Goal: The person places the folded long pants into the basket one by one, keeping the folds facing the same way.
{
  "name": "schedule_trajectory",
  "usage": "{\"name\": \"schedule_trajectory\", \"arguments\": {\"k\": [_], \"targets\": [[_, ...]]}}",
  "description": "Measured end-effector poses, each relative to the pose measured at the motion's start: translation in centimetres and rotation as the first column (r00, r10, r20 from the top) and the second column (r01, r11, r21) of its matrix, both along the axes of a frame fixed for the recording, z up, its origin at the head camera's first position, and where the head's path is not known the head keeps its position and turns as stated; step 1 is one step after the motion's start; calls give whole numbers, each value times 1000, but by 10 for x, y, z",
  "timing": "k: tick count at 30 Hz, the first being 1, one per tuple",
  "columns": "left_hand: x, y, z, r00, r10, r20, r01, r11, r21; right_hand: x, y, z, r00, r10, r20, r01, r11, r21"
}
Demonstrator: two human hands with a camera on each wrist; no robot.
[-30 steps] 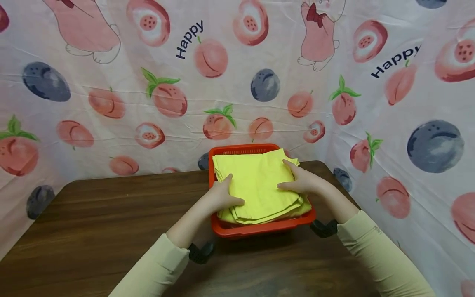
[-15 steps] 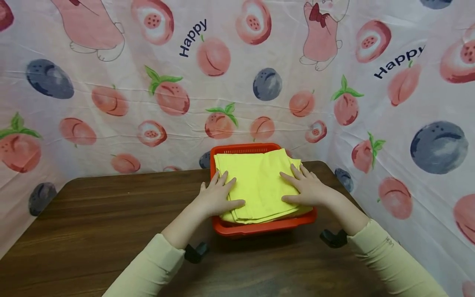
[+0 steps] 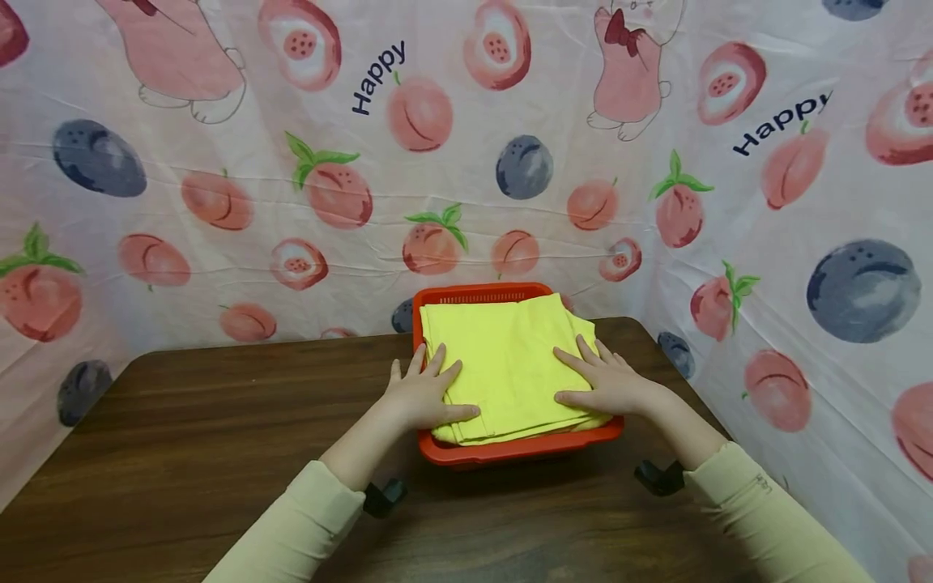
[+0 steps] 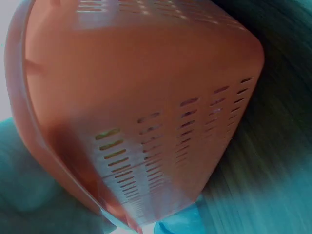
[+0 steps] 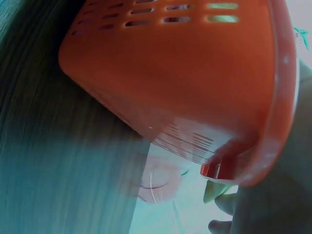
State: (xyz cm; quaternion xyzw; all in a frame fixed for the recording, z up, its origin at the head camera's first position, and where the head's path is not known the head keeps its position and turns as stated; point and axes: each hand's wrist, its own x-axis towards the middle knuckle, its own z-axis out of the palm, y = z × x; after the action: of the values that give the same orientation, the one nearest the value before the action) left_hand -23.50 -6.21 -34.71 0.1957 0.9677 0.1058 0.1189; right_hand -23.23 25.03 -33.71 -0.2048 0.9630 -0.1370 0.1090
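Observation:
A folded yellow cloth (image 3: 510, 364) lies in layers inside a red plastic basket (image 3: 521, 448). On the cloth's left edge rests my left hand (image 3: 423, 398), its fingers spread and straight. My right hand (image 3: 611, 382) lies flat with spread fingers on the cloth's right side. Slotted outer walls of the basket fill much of the left wrist view, with the left hand (image 4: 29, 180) dim at the lower left. In the right wrist view, the basket (image 5: 185, 73) shows its side, and part of the right hand (image 5: 273, 204) appears at the lower right.
The basket stands on a dark brown wooden table (image 3: 255, 429), close to its back edge. A fruit-printed curtain (image 3: 466, 162) hangs behind the table and along its right side. Dark wrist devices (image 3: 384, 495) sit below both hands.
Both hands have gone from a thumb-and-fingers hold on the cloth to lying spread on it. The cloth's right and front edges now sit flatter and lower in the basket.

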Motion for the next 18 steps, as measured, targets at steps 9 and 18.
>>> {"name": "schedule_trajectory", "arguments": {"k": [9,18], "targets": [[2,9,11,998,29,61,-26,999,-47,8,-5,-1,999,-25,-37,27,998,51],[1,3,3,997,-9,76,7,1000,21,14,-7,0,998,-14,-65,21,994,110]]}}
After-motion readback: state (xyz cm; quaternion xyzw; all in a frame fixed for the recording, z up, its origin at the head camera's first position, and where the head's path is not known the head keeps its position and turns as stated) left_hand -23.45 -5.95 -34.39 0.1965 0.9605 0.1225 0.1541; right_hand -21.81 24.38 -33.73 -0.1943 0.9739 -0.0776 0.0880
